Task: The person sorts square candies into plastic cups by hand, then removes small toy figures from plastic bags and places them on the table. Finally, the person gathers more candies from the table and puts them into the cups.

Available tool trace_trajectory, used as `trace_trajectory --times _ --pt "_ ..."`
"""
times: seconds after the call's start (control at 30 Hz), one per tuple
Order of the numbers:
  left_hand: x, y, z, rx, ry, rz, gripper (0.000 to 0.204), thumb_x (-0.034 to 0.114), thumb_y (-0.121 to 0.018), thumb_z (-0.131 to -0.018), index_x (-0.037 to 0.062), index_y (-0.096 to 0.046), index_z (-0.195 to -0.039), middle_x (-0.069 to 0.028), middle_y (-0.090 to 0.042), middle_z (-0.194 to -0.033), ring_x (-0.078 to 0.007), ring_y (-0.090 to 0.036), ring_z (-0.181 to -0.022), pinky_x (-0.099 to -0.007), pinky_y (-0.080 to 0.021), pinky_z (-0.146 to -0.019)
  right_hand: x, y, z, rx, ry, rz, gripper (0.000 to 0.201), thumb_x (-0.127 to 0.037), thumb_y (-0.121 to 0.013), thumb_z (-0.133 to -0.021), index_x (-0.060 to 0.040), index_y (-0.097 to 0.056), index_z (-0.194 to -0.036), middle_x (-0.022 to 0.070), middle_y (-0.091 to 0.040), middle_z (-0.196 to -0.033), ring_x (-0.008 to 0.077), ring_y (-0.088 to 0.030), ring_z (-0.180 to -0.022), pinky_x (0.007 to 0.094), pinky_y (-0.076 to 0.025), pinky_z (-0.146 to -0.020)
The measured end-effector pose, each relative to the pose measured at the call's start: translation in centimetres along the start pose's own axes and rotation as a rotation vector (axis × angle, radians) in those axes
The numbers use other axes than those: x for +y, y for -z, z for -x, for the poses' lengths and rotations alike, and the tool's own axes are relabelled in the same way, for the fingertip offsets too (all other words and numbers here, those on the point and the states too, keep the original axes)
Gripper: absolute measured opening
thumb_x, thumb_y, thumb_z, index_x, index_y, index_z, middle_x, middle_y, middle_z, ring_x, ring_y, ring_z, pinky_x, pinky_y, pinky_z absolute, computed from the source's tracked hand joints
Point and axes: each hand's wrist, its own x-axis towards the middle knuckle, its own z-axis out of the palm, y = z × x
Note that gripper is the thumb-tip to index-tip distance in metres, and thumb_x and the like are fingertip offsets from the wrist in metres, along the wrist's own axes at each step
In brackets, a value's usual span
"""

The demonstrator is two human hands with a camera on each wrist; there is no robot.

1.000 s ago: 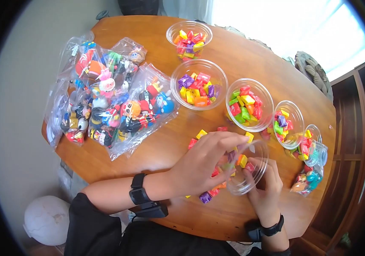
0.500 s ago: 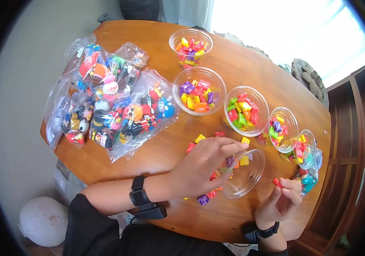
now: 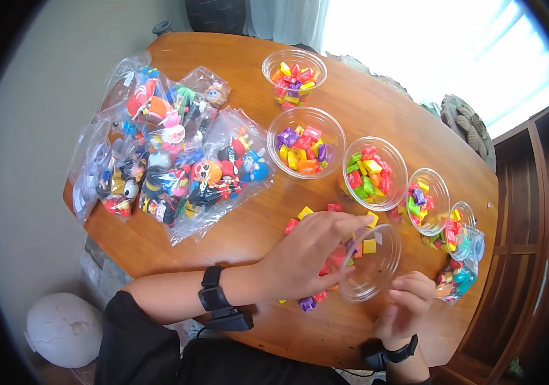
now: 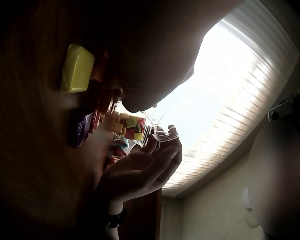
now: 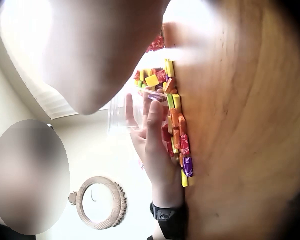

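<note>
My left hand [image 3: 300, 253] holds a clear plastic cup [image 3: 387, 273] by its left side, tilted above the table. Loose wrapped candies lie under and beside this hand, including a purple one [image 3: 307, 303] and a yellow one [image 3: 305, 212]. A yellow candy [image 3: 369, 246] shows through the cup; whether it is inside, I cannot tell. My right hand [image 3: 406, 305] is just right of the cup's rim, fingers loosely bent. In the left wrist view, no candy shows in the right hand [image 4: 142, 167]. The right wrist view shows the left hand [image 5: 157, 145] beside a row of candies [image 5: 176, 120].
Clear cups of candies stand behind and to the right, among them one at centre [image 3: 306, 172] and one beside it [image 3: 375, 202]. Bags of small figures [image 3: 175, 160] cover the table's left side. Another small bag [image 3: 457, 279] lies near the right edge.
My right hand left the cup with a red candy, moved right, then came back towards the rim; the candy is now out of sight. My left hand stays on the cup.
</note>
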Motion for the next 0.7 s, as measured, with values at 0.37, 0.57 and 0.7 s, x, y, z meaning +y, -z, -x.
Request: trace_trajectory --times 0.37,0.57,0.7 --pt "0.0 -0.6 0.5 0.075 0.157 0.196 0.086 0.031 -0.084 -0.098 0.0009 -0.036 -0.163 -0.0232 -0.052 -0.158 -0.0401 -0.059 -0.136 -0.0491 -0.05 -0.113 1.2 -1.9 -0.8 -0.517 -0.159 0.016 0.064 -0.008 -0.09 -0.075 -0.0056 -0.066 -0.135 0.0172 -0.067 -0.128 0.0385 -0.063 -0.115 0.0488 -0.048 -0.098" --pt "-0.1 -0.5 0.4 0.064 0.134 0.169 0.088 0.036 -0.083 -0.099 0.0009 -0.036 -0.164 -0.0231 -0.055 -0.154 -0.0378 -0.062 -0.126 -0.0474 -0.052 -0.107 0.7 -1.8 -1.5 -0.573 -0.076 0.076 0.044 0.001 -0.087 -0.08 -0.0035 -0.072 -0.121 0.0177 -0.066 -0.126 0.039 -0.062 -0.114 0.0483 -0.051 -0.097" --pt "0.1 -0.4 0.5 0.061 0.114 0.128 0.087 0.036 -0.083 -0.099 0.0009 -0.036 -0.164 -0.0225 -0.056 -0.153 -0.0369 -0.062 -0.122 -0.0467 -0.052 -0.105 1.3 -1.8 -0.6 -0.568 -0.064 0.067 0.053 -0.005 -0.087 -0.079 -0.0058 -0.07 -0.129 0.0156 -0.068 -0.13 0.0365 -0.066 -0.114 0.0481 -0.048 -0.095"
